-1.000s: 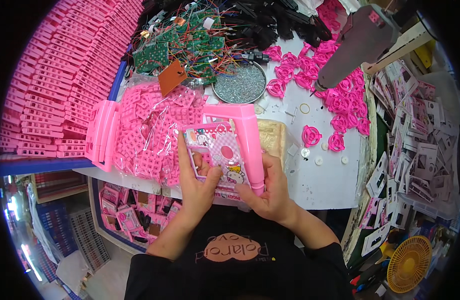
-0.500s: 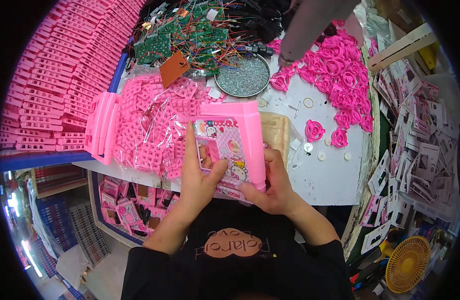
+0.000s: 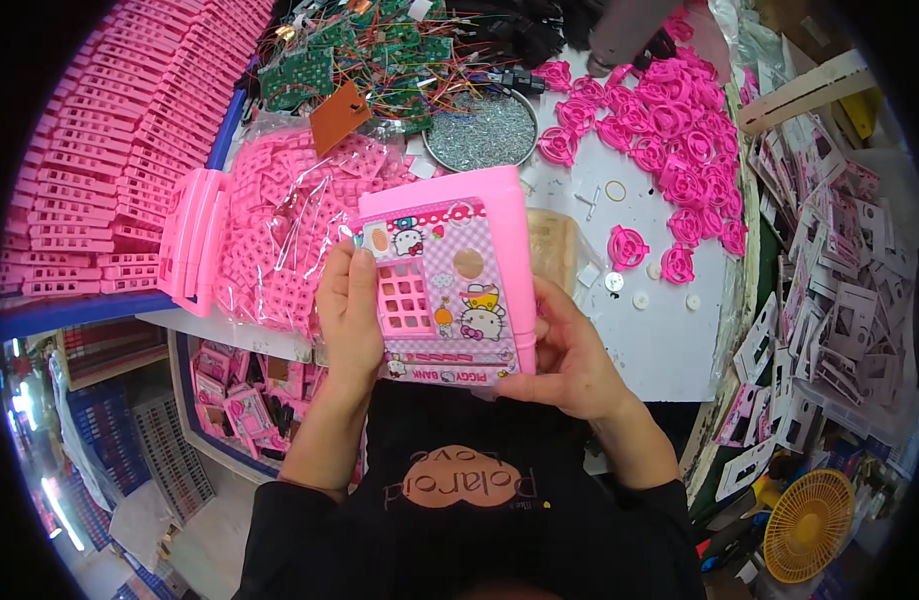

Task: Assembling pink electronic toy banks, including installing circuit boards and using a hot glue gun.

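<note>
A pink plastic toy casing (image 3: 445,275) is held up above the near edge of the table, its printed front facing me. This front has cartoon cats on a checked pattern, a round hole and a square window crossed by a pink grid. My left hand (image 3: 350,315) grips its left edge, thumb on the front. Around the lower right corner my right hand (image 3: 580,360) is closed, thumb on the front's bottom edge and fingers at the side. The fingers behind the casing are partly hidden. A tan block (image 3: 552,250) lies behind it on the table.
Left of the casing lies a clear bag of pink grid pieces (image 3: 265,205), beside tall stacks of pink frames (image 3: 110,150). Farther back are wired green circuit boards (image 3: 355,55) and a round tray of screws (image 3: 480,130). Pink ring parts (image 3: 680,150) are heaped at the right.
The casing has turned so its printed front and grid window show fully. My left hand has shifted left, its thumb now higher on the edge; my right hand has moved slightly right.
</note>
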`<state>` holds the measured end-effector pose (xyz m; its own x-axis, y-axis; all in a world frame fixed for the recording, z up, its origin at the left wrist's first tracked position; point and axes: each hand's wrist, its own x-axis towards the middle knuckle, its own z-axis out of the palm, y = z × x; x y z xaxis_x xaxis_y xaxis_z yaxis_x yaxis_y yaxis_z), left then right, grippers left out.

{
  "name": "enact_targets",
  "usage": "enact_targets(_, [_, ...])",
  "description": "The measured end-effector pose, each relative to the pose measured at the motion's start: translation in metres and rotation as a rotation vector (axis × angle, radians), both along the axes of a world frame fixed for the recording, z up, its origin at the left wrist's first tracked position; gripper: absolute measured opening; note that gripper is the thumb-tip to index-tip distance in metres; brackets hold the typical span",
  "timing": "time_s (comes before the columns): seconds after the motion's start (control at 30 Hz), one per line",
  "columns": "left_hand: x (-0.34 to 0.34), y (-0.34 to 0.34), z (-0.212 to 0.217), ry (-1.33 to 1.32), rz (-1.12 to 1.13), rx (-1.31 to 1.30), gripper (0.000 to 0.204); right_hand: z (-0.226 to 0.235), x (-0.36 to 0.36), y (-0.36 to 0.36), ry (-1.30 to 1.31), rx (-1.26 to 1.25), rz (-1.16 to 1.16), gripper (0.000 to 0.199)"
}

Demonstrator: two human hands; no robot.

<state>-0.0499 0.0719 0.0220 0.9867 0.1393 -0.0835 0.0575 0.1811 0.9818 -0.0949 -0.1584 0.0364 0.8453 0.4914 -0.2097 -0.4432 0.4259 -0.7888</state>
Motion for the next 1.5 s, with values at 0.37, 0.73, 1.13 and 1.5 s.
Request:
enact_targets(0.37, [0.007, -0.004, 0.013, -0.027, 0.011, 0.03, 0.028, -0.007, -0.007, 0.009, -0.211, -0.028, -0.069, 0.092])
enact_targets(0.73, [0.002, -0.009, 0.0, 0.084, 0.02, -0.085, 0.047, -0.012, -0.011, 0.009, -0.575, -0.274, -0.12, 0.091])
enact_targets(1.13, [0.007, -0.007, -0.003, -0.022, 0.082, -0.103, 0.033, -0.017, -0.015, 0.008, -0.522, -0.309, -0.242, 0.068])
enact_targets(1.5, [0.025, -0.018, 0.023, 0.016, -0.005, 0.03, 0.038, -0.006, -0.035, 0.006, -0.346, -0.256, -0.403, 0.05])
